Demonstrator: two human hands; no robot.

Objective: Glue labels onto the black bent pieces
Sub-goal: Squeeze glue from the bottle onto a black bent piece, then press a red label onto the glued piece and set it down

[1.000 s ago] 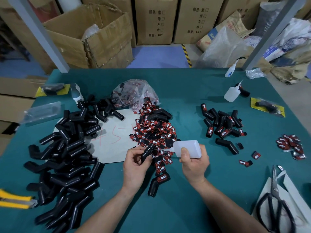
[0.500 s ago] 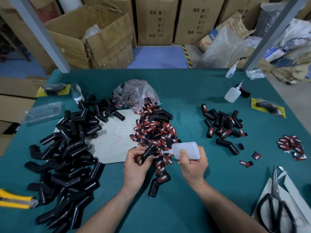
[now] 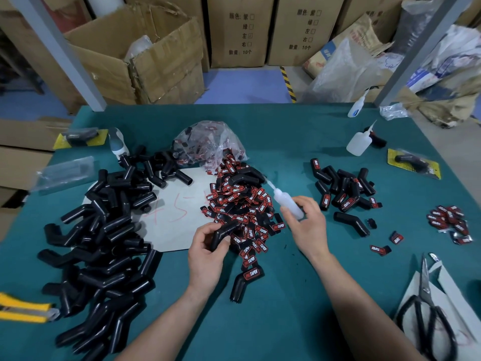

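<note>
My left hand (image 3: 207,252) grips one black bent piece (image 3: 223,233) just in front of a heap of red-and-black labels (image 3: 238,201). My right hand (image 3: 307,225) holds a white glue bottle (image 3: 287,201), its nozzle pointing up and away to the left, well clear of the held piece. A labelled bent piece (image 3: 244,281) lies on the green table (image 3: 286,295) between my forearms. A big pile of unlabelled black bent pieces (image 3: 99,241) fills the left side. A smaller group of labelled pieces (image 3: 343,191) sits at the right.
A bag of labels (image 3: 208,142) lies behind the heap, on a white sheet (image 3: 179,212). Two more glue bottles (image 3: 358,143) stand at the far right. Scissors (image 3: 426,316) lie at the near right, a yellow cutter (image 3: 23,311) at the near left. Loose labels (image 3: 450,225) sit at the right edge.
My right hand has swung the glue bottle away from the held piece, to the right, with the nozzle now pointing up. The left hand still holds the piece in about the same place.
</note>
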